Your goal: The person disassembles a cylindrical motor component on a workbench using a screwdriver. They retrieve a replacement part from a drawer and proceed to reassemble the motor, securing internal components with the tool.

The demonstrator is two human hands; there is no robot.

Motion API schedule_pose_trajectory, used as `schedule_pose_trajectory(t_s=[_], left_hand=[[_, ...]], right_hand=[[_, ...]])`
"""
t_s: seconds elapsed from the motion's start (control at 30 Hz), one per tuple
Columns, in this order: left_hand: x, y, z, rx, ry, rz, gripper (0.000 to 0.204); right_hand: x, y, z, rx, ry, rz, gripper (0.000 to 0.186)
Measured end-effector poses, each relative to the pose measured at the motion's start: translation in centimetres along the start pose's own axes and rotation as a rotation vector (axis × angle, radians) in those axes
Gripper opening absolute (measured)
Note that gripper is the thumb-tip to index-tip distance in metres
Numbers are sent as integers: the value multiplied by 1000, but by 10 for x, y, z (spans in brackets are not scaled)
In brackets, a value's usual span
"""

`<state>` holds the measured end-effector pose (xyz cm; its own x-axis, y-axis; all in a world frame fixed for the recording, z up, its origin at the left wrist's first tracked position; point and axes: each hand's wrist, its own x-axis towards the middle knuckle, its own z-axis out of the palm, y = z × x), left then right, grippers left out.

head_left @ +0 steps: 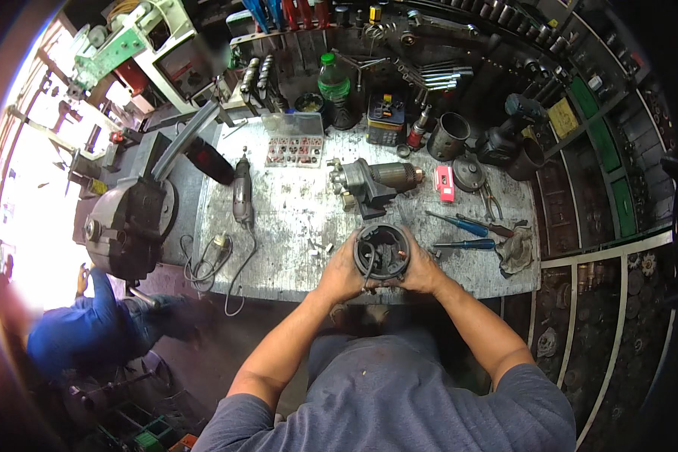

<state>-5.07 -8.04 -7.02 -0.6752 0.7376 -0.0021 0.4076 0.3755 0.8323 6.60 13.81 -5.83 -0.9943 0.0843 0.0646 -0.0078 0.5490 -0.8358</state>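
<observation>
Near the front edge of the workbench, I hold a round, dark metal motor housing between both hands. Its hollow end faces up, and dark parts and a bit of copper colour show inside. My left hand is wrapped around its left side; my right hand grips the right side. Just beyond it lies a motor assembly with a ribbed cylindrical armature sticking out to the right. Several blue-handled screwdrivers lie to the right of my right hand.
A bench vise stands at the left, beside a corded rotary tool. Farther back are a compartment box, a green bottle and a metal cylinder. Pliers and a rag lie right. A person in blue is lower left.
</observation>
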Motion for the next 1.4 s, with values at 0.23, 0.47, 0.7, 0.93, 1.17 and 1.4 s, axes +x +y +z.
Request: schedule_pose_trajectory(t_s=[0.23,0.47,0.7,0.93,1.17,1.4], left_hand=[[-40,25,-10,-134,23,80,108],[-204,45,-35,-107,437,-134,115],[-381,25,-96,-75,846,-391,100],[-567,-23,-157,137,1100,-606,87],[-724,-67,-249,224,1297,-577,87],[-824,-167,-347,406,1290,-761,92]], right_hand=[[-9,-58,-12,-56,-54,-39,115],[-14,-160,52,-135,-429,-200,118],[-3,-268,210,84,-768,-503,117],[-14,-394,422,161,-1216,-564,116],[-29,-519,599,351,-1347,-747,113],[20,-604,775,402,-1433,-873,114]])
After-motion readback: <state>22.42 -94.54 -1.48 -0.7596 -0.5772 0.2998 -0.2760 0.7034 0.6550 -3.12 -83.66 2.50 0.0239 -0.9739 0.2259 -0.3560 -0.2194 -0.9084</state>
